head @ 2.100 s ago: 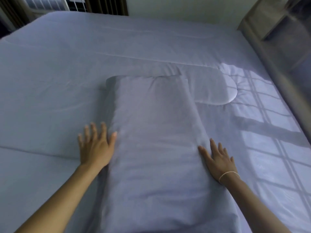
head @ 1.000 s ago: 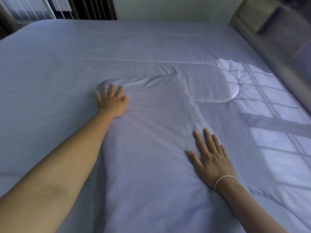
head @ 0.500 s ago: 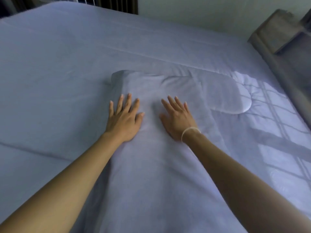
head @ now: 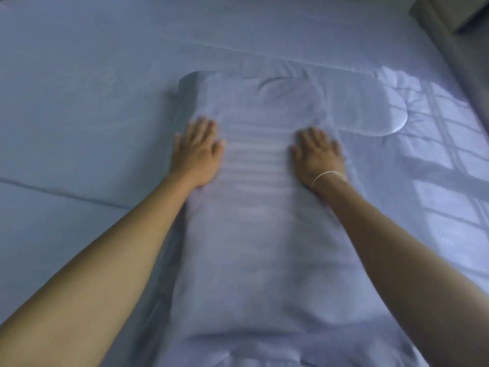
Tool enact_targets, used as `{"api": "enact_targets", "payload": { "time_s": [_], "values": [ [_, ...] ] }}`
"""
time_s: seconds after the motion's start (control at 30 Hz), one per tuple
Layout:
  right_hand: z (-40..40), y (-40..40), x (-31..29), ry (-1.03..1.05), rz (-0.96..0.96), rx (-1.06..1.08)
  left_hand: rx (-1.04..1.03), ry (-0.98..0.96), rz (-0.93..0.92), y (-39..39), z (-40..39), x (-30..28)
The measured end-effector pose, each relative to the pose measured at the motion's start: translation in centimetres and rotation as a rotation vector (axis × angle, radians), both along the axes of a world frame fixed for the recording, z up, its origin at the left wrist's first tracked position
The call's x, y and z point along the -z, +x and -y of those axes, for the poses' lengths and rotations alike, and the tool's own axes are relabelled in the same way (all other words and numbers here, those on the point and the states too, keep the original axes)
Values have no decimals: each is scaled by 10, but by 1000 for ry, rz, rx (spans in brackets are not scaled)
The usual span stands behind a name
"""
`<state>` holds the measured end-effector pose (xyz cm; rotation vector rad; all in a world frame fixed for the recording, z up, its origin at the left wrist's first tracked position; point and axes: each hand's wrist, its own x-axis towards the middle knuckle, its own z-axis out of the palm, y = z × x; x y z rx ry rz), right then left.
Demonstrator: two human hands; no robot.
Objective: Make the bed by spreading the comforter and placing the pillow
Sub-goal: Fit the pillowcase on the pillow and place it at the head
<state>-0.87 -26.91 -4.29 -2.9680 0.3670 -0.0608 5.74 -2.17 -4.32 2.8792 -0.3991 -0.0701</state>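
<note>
A long pale-blue pillow (head: 254, 247) lies lengthwise in the middle of the bed, on top of the spread pale-blue comforter (head: 79, 115). My left hand (head: 197, 152) lies flat on the pillow's left side, fingers straight. My right hand (head: 317, 156), with a thin band at the wrist, presses flat on the pillow's right side. Both hands are blurred by motion. A rounded comforter fold (head: 370, 112) shows just beyond the pillow's far right corner.
A wooden bed frame or side unit (head: 449, 30) runs along the far right edge of the bed. Sunlight with window-bar shadows (head: 449, 160) falls on the right part of the comforter. A seam (head: 53, 189) crosses the comforter at left.
Both hands slid apart from the pillow's middle toward its left and right sides. Earlier the left hand was at the pillow's far corner and the right at its right edge.
</note>
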Motion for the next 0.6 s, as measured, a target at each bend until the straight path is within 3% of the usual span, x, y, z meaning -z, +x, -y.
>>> {"api": "enact_targets", "payload": {
  "time_s": [0.07,0.1,0.13,0.23,0.3,0.4,0.43,0.53,0.6],
  "values": [
    [29,-10,-11,42,-50,204,-256,-38,-57,10,-27,4],
    [27,-18,-14,31,-43,187,-299,-38,-41,6,-33,3],
    [14,-27,-16,23,-16,95,-240,-60,5,-5,-31,0],
    [-36,-83,-10,68,-12,-253,188,-146,67,-73,-14,-4],
    [-30,-114,-6,8,14,-211,167,-148,34,-100,-29,2],
    [4,-139,-8,80,0,119,-185,-215,-89,-115,-66,6],
    [3,-147,-10,95,-9,143,-202,-258,-95,-128,-71,6],
    [-26,-181,-7,-24,-19,-76,100,-454,-38,-185,-64,5],
    [-23,-205,-5,-13,-63,-79,171,-529,-136,-211,-71,10]
  ]
}}
